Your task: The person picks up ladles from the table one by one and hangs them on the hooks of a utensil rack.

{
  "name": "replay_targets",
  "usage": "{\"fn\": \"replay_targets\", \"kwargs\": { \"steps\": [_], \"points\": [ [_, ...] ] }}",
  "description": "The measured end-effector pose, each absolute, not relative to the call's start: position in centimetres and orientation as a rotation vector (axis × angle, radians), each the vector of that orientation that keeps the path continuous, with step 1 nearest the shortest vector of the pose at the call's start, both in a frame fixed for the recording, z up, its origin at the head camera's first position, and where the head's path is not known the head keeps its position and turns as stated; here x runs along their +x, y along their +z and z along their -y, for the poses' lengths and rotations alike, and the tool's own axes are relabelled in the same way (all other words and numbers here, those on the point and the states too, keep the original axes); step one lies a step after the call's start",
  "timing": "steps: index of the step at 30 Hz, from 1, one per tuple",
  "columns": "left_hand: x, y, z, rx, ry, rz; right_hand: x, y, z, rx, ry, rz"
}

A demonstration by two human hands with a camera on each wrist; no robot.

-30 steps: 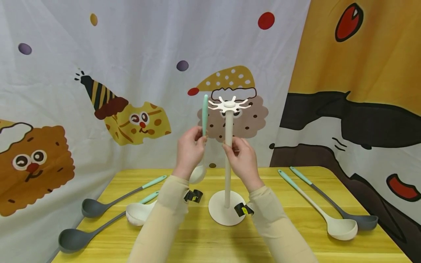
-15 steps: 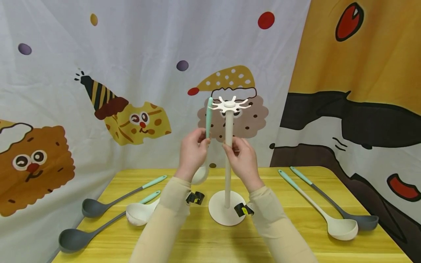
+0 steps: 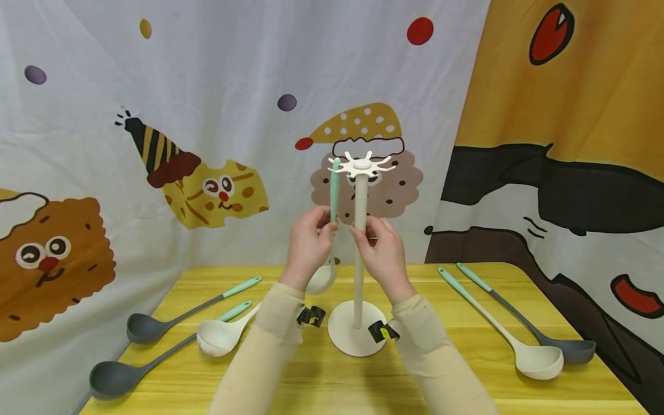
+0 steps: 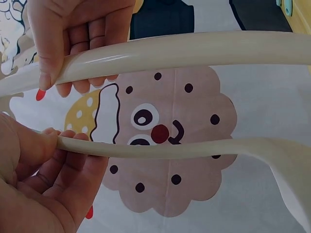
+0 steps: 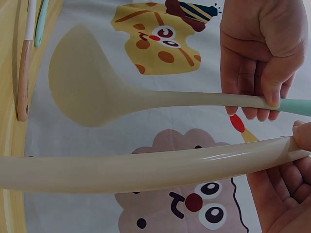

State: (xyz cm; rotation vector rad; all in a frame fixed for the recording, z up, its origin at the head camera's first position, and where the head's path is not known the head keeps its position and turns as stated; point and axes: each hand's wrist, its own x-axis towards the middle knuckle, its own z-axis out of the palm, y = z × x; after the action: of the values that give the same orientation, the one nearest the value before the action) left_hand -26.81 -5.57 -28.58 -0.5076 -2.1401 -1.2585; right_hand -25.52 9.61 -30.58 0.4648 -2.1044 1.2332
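At the upper part of the stand, our left hand (image 3: 310, 241) pinches a pale ladle (image 3: 334, 193), thumb and fingers closed about where the mint grip meets the pale shaft. Right hand (image 3: 385, 253): thumb and fingers holding the white pole (image 3: 358, 276), below its crown of prongs (image 3: 361, 165).

Change noted: over the last second we see the ladle shifted rightward and slightly down; its tip now overlaps the outer prongs on the near-left side. The right hand has kept its place. We judge this to be lining up the grip's end with a prong; whether it is hooked, we cannot tell.

Ladle relative to the left hand: near upright, mint grip above the fingers, bowl hanging below, just left of the pole.

Farther out, on the wooden table (image 3: 332, 386): two grey ladles and a white one to our left; one white, one grey to our right.
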Motion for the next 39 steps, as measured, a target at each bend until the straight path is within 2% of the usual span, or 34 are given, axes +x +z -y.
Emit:
{"fn": "replay_targets", "kwargs": {
  "steps": [39],
  "points": [
    [-26.42,-28.79,5.18,-0.566,-1.277,2.116,-25.44,-30.57,-9.63,0.464,1.209,2.111]
  ]
}}
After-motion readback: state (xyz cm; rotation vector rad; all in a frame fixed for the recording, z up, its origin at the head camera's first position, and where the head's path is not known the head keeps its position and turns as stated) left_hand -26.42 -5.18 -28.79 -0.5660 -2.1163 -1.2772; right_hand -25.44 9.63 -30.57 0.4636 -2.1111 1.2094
